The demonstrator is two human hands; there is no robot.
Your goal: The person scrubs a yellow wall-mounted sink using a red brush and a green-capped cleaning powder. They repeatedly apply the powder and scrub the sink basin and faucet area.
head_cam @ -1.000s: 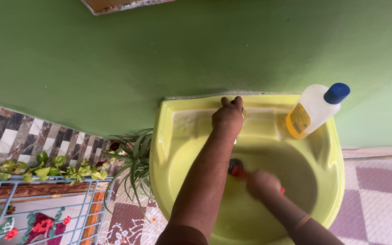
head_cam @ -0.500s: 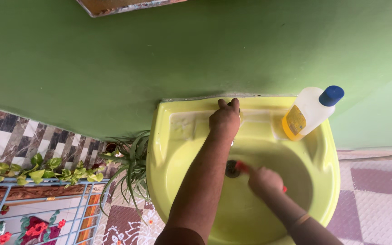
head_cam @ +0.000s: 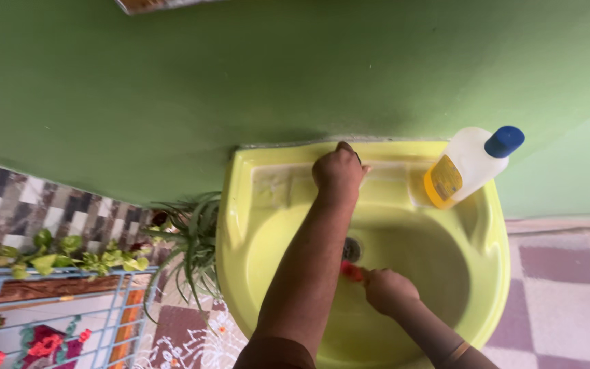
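One yellow-green washbasin [head_cam: 240, 205] hangs on the green wall, and everything else is counted from it. On its back right ledge stands one plastic bottle [head_cam: 462, 171] with one blue cap [head_cam: 504, 141], and inside the bowl are one drain [head_cam: 352, 249], one red brush [head_cam: 352, 272] and two hands: left hand [head_cam: 338, 172], right hand [head_cam: 388, 290]. Left of the basin there is one spiky plant [head_cam: 189, 239] and one blue railing [head_cam: 97, 307].

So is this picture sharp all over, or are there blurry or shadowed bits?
Head view: mostly sharp in soft daylight. The right hand and its red brush are smeared. The left hand on the yellow sink rim and the bottle look crisp. A soft shadow lies on the green wall above the sink, and straight edges bow slightly.
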